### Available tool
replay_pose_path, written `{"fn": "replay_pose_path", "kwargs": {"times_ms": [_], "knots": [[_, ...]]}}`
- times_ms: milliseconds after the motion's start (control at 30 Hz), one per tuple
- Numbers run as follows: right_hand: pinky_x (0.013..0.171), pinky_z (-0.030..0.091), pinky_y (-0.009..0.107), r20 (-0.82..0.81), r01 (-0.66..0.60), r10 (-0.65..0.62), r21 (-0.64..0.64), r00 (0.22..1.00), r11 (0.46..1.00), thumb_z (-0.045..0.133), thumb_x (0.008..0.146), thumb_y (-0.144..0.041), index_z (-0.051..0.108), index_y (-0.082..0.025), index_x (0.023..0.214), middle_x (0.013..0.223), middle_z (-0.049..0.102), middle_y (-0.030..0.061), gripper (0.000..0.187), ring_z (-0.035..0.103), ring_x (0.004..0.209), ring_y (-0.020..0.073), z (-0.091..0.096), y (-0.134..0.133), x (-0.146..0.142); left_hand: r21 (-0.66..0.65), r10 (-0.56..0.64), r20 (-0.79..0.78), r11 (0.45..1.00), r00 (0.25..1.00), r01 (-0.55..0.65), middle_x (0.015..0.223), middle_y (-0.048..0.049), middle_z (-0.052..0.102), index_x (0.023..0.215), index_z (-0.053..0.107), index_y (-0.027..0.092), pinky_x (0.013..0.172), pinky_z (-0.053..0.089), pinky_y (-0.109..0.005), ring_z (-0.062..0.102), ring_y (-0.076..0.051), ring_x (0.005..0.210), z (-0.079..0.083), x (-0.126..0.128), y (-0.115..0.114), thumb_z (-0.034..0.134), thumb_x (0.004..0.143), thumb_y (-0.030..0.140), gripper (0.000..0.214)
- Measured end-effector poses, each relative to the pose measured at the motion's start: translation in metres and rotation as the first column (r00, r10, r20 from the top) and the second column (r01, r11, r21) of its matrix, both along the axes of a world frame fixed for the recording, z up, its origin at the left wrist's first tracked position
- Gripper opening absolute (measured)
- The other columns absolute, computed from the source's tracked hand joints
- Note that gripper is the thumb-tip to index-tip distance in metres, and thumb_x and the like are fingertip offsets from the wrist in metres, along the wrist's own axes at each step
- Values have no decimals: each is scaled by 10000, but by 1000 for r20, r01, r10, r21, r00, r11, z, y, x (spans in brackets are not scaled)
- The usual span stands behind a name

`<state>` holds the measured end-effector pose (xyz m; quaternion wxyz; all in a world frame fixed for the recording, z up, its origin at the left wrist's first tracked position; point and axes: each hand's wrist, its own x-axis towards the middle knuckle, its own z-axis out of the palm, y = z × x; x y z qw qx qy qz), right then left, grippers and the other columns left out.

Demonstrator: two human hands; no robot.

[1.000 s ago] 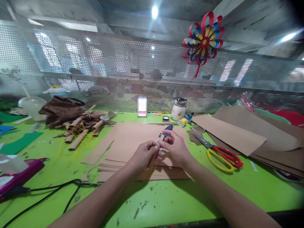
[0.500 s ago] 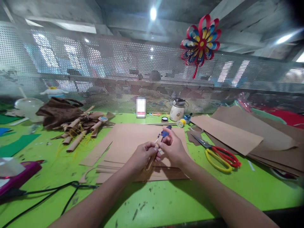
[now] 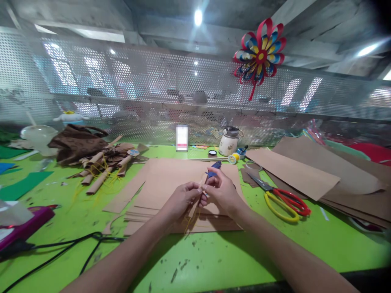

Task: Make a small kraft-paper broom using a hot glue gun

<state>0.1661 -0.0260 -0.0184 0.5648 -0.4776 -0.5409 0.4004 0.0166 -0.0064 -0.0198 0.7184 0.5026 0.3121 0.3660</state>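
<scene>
Nearest, black cable trails across near-left corner of green table; forearms enter over near edge. Centrally, left hand pinched tight on thin paper stick, yellow thread dangling below; stick tilted, top toward right hand, apparently to steady it at both ends. Right hand closed round small blue tool, fingertips meeting left. Both over brown paper stack at table centre; scissors lie right, probably for easy reach; rolled sticks far-left; paper flower on mesh screen beyond.

A thin brown paper roll, tilted and trailing yellow thread, meets a small blue tool above the counter.
</scene>
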Motion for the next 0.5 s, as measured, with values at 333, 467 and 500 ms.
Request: {"fn": "replay_pose_path", "kwargs": {"times_ms": [333, 467, 500], "knots": [[603, 433, 282, -21, -16, 17, 31, 1000, 999, 689, 681, -216, 451, -154, 1282, 681, 555, -50, 650, 537, 617, 136, -8, 5, 5, 33, -52, 17, 998, 998, 51, 765, -85, 681, 836, 597, 110, 673, 468, -261, 621, -147, 677, -1, -1, -2, 646, 763, 197, 123], [580, 425, 274, -45, -15, 15, 5, 999, 1000, 686, 662, -208, 472, -178, 1263, 681, 548, -55, 639, 529, 605, 134, -8, 6, 4, 7, -43, -5, 999, 999, 43, 764, -90, 690, 826, 590, 109, 655, 471, -253, 624, -143, 662, -1, -2, -3, 648, 760, 181, 114], [580, 425, 275, -51, -18, 18, -8, 999, 1000, 684, 658, -206, 472, -169, 1257, 680, 546, -53, 637, 526, 604, 133, -6, 5, 4, -2, -42, -9, 999, 999, 42, 759, -89, 690, 817, 589, 108, 650, 473, -253, 624, -142, 653, 0, -1, -3, 646, 758, 176, 107]]}}
